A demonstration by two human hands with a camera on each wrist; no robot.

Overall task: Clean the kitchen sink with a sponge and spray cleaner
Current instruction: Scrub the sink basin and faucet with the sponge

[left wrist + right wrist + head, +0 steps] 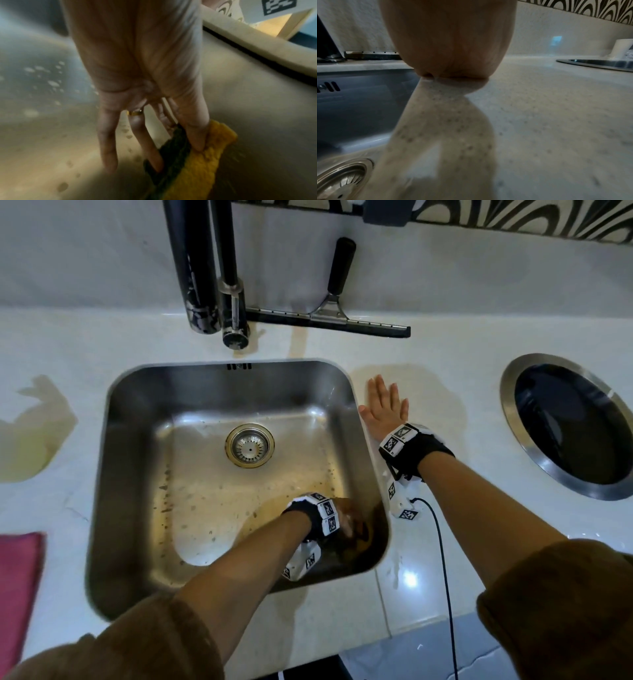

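The left hand (346,517) reaches down and across to the near right, its forearm bare, the brown sleeve pushed up; its fingers (197,135) point downward, thumb and fingers pinching. The right hand (385,409) lies flat, palm down, fingers straight and slightly spread, pointing far; both wrists wear black bands with white marker blocks

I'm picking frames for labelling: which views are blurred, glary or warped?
Head view: mostly sharp, edges bowed by the wide lens, a ceiling-light glare spot on the wet countertop. Left wrist view: motion-smeared around the left hand and sponge. Right wrist view: right hand soft, very close, mirrored in the counter.
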